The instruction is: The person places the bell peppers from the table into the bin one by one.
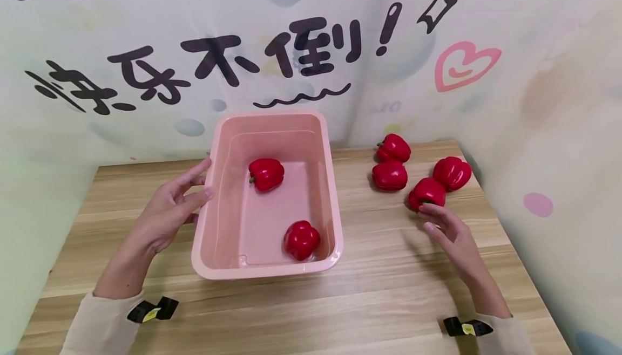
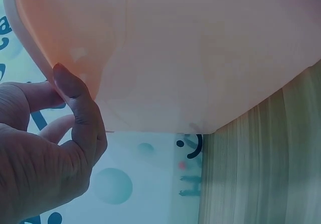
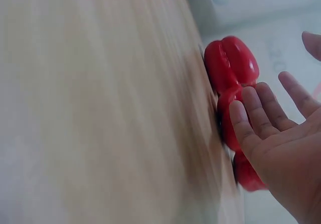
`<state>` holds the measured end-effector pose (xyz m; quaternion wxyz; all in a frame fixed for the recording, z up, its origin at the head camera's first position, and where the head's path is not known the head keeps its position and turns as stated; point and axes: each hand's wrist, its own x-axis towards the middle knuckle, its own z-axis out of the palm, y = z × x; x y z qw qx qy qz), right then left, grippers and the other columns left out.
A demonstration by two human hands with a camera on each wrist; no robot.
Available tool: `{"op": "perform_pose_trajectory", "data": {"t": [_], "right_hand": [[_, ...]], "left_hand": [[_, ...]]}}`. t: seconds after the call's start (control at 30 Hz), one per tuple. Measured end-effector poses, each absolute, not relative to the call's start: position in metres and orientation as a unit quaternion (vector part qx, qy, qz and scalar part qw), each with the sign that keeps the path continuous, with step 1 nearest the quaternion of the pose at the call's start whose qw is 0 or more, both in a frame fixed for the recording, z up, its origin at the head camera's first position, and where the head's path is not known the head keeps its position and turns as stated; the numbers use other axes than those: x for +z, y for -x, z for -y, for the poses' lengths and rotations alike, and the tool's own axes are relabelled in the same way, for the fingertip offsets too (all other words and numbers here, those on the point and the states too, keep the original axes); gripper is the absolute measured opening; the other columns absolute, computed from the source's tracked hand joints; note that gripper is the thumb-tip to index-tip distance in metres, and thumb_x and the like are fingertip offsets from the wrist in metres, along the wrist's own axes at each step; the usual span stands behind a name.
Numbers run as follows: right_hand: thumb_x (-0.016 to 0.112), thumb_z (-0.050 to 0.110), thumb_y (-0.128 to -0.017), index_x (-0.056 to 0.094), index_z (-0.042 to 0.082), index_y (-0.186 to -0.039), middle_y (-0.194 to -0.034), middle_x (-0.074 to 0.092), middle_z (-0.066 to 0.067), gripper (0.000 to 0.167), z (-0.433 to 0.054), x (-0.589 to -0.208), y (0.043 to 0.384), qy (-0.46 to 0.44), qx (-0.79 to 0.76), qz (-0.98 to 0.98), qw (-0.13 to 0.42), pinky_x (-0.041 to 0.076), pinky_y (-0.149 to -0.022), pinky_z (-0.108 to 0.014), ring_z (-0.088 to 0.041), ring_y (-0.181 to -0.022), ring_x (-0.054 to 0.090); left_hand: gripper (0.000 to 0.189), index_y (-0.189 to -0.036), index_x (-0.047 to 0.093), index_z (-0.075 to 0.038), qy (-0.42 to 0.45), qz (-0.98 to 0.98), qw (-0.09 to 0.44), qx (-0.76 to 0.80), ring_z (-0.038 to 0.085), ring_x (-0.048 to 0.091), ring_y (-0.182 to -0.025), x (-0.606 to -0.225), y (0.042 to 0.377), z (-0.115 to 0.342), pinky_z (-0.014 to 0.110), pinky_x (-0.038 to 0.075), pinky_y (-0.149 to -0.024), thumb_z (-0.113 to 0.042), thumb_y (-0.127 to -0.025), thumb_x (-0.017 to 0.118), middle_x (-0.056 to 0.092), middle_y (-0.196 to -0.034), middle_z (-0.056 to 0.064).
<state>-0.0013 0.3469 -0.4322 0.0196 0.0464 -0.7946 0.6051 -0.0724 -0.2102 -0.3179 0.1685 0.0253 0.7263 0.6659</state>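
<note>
My left hand (image 1: 165,209) pinches the left rim of a pink plastic basin (image 1: 337,204); in the left wrist view its thumb and fingers (image 2: 85,113) meet at the rim. Inside the basin lie two red bell peppers, one with a green stem (image 1: 267,174) towards the back and another (image 1: 301,240) in the front right corner. My right hand (image 1: 454,241) hovers over the table's right side with fingers extended. Its fingertips are right at the nearest loose red bell pepper (image 1: 426,192), overlapping it in the head view. Red peppers (image 3: 231,61) also show beyond the fingers in the right wrist view.
Behind the nearest loose pepper sits another (image 1: 452,172), close to the table's right edge. Two more peppers, one in front (image 1: 390,176) and one behind (image 1: 394,147), lie right of the basin. A printed wall covering (image 1: 311,42) rises behind the wooden table (image 1: 379,301).
</note>
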Motion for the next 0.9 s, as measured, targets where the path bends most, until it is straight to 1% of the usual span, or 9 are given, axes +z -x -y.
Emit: {"op": "perform_pose_trajectory", "data": {"t": [0.17,0.3,0.43,0.57,0.63,0.8,0.9], "right_hand": [[0.056,0.001,-0.106,0.052,-0.006,-0.147,-0.135,0.068,0.008,0.041,-0.356,-0.438,-0.009,-0.007,0.631,0.775,0.037,0.054,-0.098,-0.008,0.001,-0.123,0.066],[0.058,-0.001,-0.105,0.051,-0.007,-0.147,-0.136,0.066,0.007,0.043,-0.362,-0.443,-0.014,0.023,0.655,0.753,0.055,0.054,-0.098,-0.008,0.002,-0.123,0.066],[0.061,0.0,-0.104,0.048,-0.006,-0.15,-0.136,0.064,0.009,0.048,-0.366,-0.447,-0.019,0.051,0.65,0.756,0.065,0.051,-0.098,-0.004,0.005,-0.121,0.065],[0.065,0.007,-0.104,0.044,0.001,-0.156,-0.139,0.061,0.011,0.056,-0.37,-0.448,-0.019,0.075,0.611,0.786,0.058,0.048,-0.097,0.0,0.008,-0.121,0.062],[0.066,0.01,-0.104,0.041,0.003,-0.158,-0.143,0.058,0.006,0.06,-0.371,-0.448,-0.016,0.079,0.586,0.805,0.05,0.047,-0.098,0.0,0.008,-0.123,0.06],[0.07,0.017,-0.103,0.032,0.01,-0.165,-0.159,0.045,-0.014,0.072,-0.37,-0.447,-0.005,0.086,0.54,0.837,0.032,0.046,-0.098,0.001,0.01,-0.126,0.053],[0.071,0.017,-0.102,0.03,0.013,-0.166,-0.163,0.04,-0.018,0.076,-0.368,-0.449,0.001,0.09,0.539,0.837,0.028,0.046,-0.098,0.001,0.01,-0.126,0.051]], "left_hand": [[0.074,-0.169,0.024,-0.011,-0.025,-0.723,0.169,0.669,0.004,0.072,-0.086,-0.318,0.072,0.211,0.029,0.064,-0.065,-0.01,-0.106,0.064,0.05,-0.125,0.001],[0.074,-0.169,0.024,-0.011,-0.026,-0.724,0.168,0.669,0.005,0.072,-0.088,-0.319,0.072,0.212,0.03,0.065,-0.066,-0.01,-0.106,0.063,0.051,-0.126,0.001],[0.074,-0.169,0.024,-0.011,-0.027,-0.724,0.167,0.668,0.005,0.073,-0.089,-0.319,0.071,0.212,0.032,0.066,-0.067,-0.01,-0.106,0.063,0.051,-0.127,0.001],[0.074,-0.169,0.025,-0.011,-0.03,-0.723,0.166,0.67,0.006,0.074,-0.088,-0.319,0.072,0.212,0.031,0.065,-0.066,-0.01,-0.106,0.063,0.051,-0.127,0.001],[0.073,-0.169,0.025,-0.011,-0.03,-0.723,0.165,0.67,0.006,0.074,-0.087,-0.319,0.072,0.212,0.031,0.065,-0.065,-0.01,-0.106,0.063,0.051,-0.127,0.002],[0.074,-0.169,0.025,-0.013,-0.026,-0.723,0.17,0.669,0.005,0.072,-0.088,-0.319,0.073,0.212,0.03,0.064,-0.065,-0.011,-0.106,0.063,0.05,-0.127,0.002],[0.074,-0.169,0.025,-0.014,-0.024,-0.722,0.172,0.67,0.005,0.072,-0.089,-0.319,0.073,0.212,0.03,0.065,-0.066,-0.012,-0.106,0.064,0.05,-0.128,0.003]]}}
